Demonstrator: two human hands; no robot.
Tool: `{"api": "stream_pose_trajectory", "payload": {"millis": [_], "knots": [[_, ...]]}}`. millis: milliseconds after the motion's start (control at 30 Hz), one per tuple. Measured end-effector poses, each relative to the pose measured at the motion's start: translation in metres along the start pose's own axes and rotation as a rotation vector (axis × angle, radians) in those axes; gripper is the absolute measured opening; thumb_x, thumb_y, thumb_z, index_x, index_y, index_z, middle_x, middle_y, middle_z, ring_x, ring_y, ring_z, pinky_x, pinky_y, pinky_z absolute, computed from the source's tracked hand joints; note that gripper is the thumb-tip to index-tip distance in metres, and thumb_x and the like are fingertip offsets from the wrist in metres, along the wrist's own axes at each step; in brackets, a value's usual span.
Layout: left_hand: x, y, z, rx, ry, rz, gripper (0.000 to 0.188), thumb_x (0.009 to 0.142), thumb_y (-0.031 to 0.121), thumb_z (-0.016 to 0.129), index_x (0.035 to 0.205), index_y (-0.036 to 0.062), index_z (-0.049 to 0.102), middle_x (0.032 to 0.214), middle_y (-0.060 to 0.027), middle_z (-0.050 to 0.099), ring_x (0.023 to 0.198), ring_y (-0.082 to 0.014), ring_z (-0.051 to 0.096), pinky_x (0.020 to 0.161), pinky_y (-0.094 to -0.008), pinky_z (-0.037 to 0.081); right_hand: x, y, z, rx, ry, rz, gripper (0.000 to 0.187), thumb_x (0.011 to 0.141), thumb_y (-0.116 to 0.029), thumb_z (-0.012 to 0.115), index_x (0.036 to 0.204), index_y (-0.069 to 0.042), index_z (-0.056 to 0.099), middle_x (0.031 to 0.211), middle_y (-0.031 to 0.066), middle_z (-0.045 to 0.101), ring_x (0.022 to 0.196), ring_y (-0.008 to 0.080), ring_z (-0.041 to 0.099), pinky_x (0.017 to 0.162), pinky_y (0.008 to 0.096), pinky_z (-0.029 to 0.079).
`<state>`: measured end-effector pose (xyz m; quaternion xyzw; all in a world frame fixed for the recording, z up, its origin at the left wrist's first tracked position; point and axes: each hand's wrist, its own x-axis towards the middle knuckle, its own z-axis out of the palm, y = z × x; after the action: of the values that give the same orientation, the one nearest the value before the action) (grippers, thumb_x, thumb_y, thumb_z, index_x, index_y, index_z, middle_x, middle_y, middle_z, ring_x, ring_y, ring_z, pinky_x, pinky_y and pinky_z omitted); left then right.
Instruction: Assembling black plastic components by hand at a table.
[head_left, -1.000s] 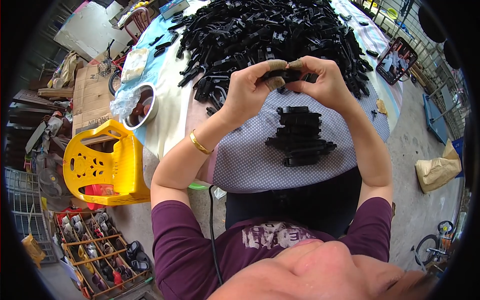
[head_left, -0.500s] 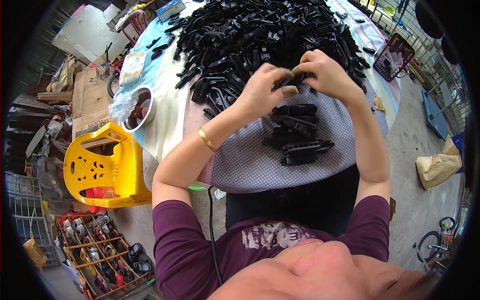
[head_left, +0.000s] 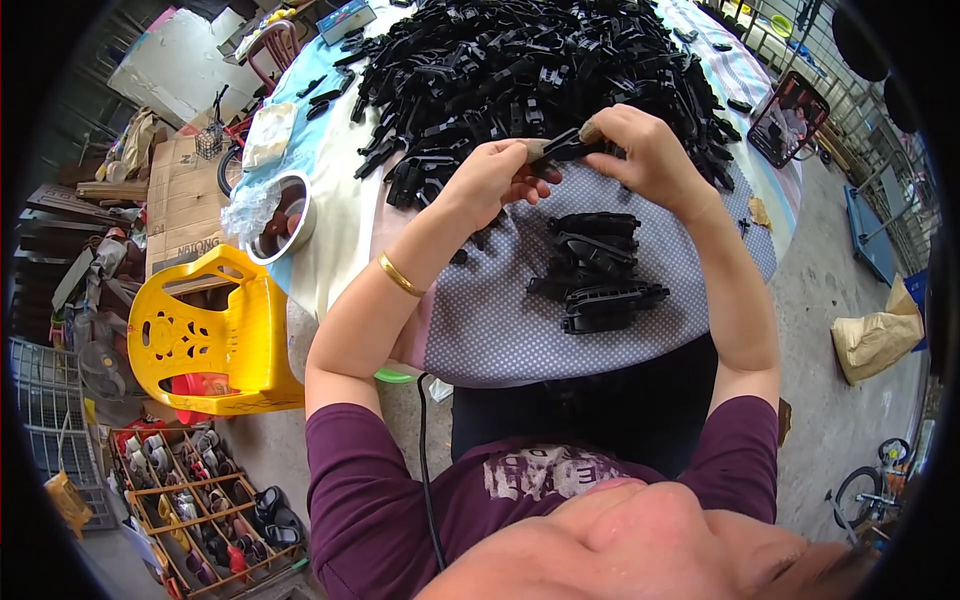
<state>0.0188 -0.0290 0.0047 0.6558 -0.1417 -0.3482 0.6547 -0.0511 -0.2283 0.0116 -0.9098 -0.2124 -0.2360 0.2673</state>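
The left hand (head_left: 490, 182) and right hand (head_left: 650, 155) pinch a black part (head_left: 566, 147) between their fingers (head_left: 533, 148) above the tabletop (head_left: 480, 325), one at each end, probably to steady it. The stack (head_left: 604, 300) sits apart from the pile (head_left: 540, 75), perhaps for easy reach.

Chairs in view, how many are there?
2: the yellow chair left of the table, and the reddish-brown chair at upper left, partly hidden. More may be hidden.
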Motion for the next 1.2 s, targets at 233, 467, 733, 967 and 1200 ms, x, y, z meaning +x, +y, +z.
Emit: {"api": "stream_pose_trajectory", "payload": {"millis": [233, 467, 733, 967, 1200], "knots": [[-0.005, -0.002, 0.002, 0.037, -0.114, 0.064, 0.029, 0.092, 0.011, 0.040, 0.111, -0.0045, 0.056, 0.089, -0.0127, 0.064, 0.070, -0.0137, 0.061, 0.062, -0.0238, 0.051, 0.000, -0.011, 0.008, -0.185, 0.066, -0.184, 0.021, 0.067, -0.006, 0.072, 0.082, -0.002, 0.057, 0.080, 0.0087, 0.059, 0.079, 0.0246, 0.057, 0.068, 0.0332, 0.049], [-0.008, -0.006, 0.003, 0.455, 0.001, 0.307, 0.026, 0.086, 0.004, 0.055, 0.110, -0.0051, 0.057, 0.084, -0.0093, 0.066, 0.068, -0.0118, 0.063, 0.060, -0.0248, 0.052, 0.000, -0.013, 0.010, -0.167, 0.061, -0.261, 0.023, 0.066, -0.005, 0.071, 0.083, -0.001, 0.056, 0.084, 0.0083, 0.059, 0.080, 0.0254, 0.058, 0.070, 0.0330, 0.050], [-0.013, -0.009, 0.003, 1.086, 0.177, 0.939, 0.025, 0.079, 0.001, 0.060, 0.103, -0.0042, 0.056, 0.083, -0.0187, 0.062, 0.072, -0.0307, 0.063, 0.063, -0.0329, 0.050, -0.001, -0.008, 0.010, 0.157, -0.079, 0.107, 0.039, 0.069, -0.015, 0.073, 0.102, 0.000, 0.061, 0.089, 0.0126, 0.065, 0.081, 0.0261, 0.063, 0.076, 0.0300, 0.052], [-0.012, -0.005, 0.000, 1.118, 0.148, 1.056, 0.026, 0.077, -0.001, 0.060, 0.102, -0.0036, 0.055, 0.082, -0.0165, 0.062, 0.068, -0.0301, 0.061, 0.061, -0.0337, 0.049, 0.000, -0.012, 0.005, -0.082, -0.003, -0.026, 0.026, 0.070, -0.018, 0.074, 0.087, -0.001, 0.064, 0.076, 0.0128, 0.064, 0.068, 0.0251, 0.063, 0.067, 0.0300, 0.050], [-0.022, 0.002, 0.005, 0.854, -0.034, 0.731, 0.022, 0.080, 0.013, 0.064, 0.096, -0.0014, 0.060, 0.081, -0.0135, 0.061, 0.069, -0.0289, 0.060, 0.061, -0.0337, 0.048, -0.001, 0.000, -0.014, 0.602, -0.113, 0.327, 0.035, 0.077, -0.017, 0.071, 0.106, 0.001, 0.062, 0.090, 0.0080, 0.067, 0.080, 0.0100, 0.061, 0.073, 0.0241, 0.050]]}}
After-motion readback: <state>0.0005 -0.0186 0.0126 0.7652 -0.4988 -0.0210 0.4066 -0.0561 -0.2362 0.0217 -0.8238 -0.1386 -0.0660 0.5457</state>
